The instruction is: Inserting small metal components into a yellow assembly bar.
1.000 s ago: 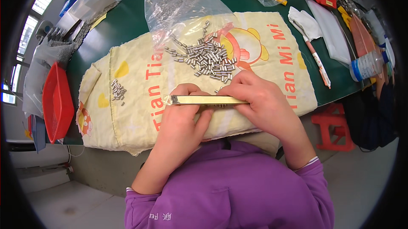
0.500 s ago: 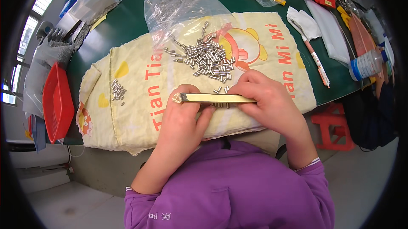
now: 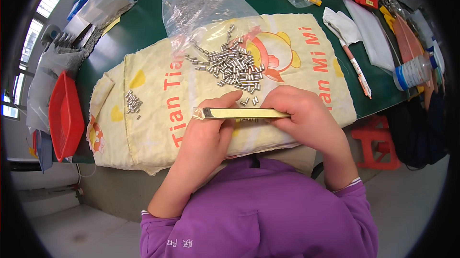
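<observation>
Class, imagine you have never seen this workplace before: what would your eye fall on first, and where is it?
First, the shiny heap of small metal cylinders on the yellow printed cloth, by a clear plastic bag. Nearer the person, a narrow, pale-topped bar spans from the left hand to the right hand. At far left, a bright red tray stands out.

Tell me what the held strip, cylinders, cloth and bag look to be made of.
Strip: smooth, pale yellow face, dark edges; paper or plastic, I can't tell.
Cylinders: probably polished metal, from their silvery glints.
Cloth: matt fabric, perhaps cotton, by its soft folds and ragged edge.
Bag: thin, glossy plastic, by its see-through, crinkled film.
</observation>
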Available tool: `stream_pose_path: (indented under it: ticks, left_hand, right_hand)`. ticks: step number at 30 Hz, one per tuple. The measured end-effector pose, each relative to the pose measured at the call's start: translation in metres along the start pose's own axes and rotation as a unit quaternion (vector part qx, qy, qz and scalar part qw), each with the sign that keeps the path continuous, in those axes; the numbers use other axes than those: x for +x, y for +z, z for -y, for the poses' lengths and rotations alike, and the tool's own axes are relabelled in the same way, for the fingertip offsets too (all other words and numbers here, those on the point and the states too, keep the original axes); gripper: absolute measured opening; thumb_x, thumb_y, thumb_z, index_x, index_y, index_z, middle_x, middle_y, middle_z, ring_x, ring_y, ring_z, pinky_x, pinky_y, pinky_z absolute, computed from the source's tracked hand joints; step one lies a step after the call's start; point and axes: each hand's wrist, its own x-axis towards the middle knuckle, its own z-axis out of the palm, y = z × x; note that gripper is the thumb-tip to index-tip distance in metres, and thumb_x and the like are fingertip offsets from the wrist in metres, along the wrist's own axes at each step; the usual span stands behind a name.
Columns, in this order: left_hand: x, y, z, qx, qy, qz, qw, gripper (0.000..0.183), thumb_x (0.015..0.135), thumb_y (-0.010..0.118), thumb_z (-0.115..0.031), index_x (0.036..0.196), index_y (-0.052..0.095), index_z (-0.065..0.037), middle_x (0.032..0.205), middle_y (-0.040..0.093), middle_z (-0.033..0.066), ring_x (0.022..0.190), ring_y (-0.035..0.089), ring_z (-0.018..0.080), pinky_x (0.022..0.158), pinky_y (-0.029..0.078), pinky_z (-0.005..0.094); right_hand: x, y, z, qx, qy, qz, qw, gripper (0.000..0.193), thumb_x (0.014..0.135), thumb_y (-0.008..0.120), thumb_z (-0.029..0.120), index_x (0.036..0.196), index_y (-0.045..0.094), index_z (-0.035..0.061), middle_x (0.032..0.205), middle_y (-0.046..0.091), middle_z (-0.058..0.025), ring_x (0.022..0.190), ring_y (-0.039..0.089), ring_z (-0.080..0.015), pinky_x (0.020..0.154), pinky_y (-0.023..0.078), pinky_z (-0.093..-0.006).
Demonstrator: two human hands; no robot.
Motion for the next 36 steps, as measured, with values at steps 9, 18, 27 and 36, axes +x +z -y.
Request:
stream_pose_path:
  ticks: [9,18,27,36]
  left_hand:
    - [0.001,-0.001,-0.008,-0.035,0.005,0.016,0.999,0.060,0.088,0.063,0.012,0.145,0.051,-0.004,0.115,0.064,0.0101,0.103,0.066,0.0199,0.091,0.054,0.0314]
    - [0.005,0.002,-0.001,-0.072,-0.015,0.049,0.996,0.062,0.085,0.068,0.011,0.144,0.052,-0.004,0.115,0.063,0.0099,0.107,0.066,0.0200,0.094,0.057,0.0332]
    - [0.002,0.007,0.000,-0.077,-0.007,0.022,0.997,0.057,0.086,0.072,0.005,0.140,0.055,-0.003,0.107,0.065,0.0121,0.100,0.066,0.0251,0.087,0.056,0.0362]
    - [0.001,0.009,0.005,-0.048,0.011,0.020,0.999,0.062,0.085,0.073,0.006,0.143,0.053,-0.002,0.110,0.067,0.0075,0.098,0.068,0.0165,0.086,0.058,0.0304]
  right_hand:
    - [0.001,0.011,0.007,0.017,-0.002,-0.049,0.999,0.023,0.081,0.075,0.007,0.103,0.070,0.0083,0.093,0.064,-0.0092,0.090,0.066,-0.0299,0.077,0.053,-0.0413]
    - [-0.004,0.019,0.017,-0.016,0.015,-0.065,0.998,0.020,0.082,0.077,0.013,0.100,0.070,0.0082,0.089,0.061,-0.0098,0.083,0.065,-0.0316,0.071,0.052,-0.0422]
    - [-0.001,0.019,0.018,-0.012,-0.001,-0.062,0.998,0.018,0.081,0.076,0.011,0.097,0.068,0.0071,0.087,0.060,-0.0107,0.081,0.064,-0.0331,0.070,0.052,-0.0435]
    - [-0.001,0.014,0.016,-0.002,0.012,-0.044,0.999,0.023,0.082,0.077,0.014,0.103,0.069,0.0078,0.091,0.063,-0.0104,0.084,0.065,-0.0320,0.071,0.053,-0.0420]
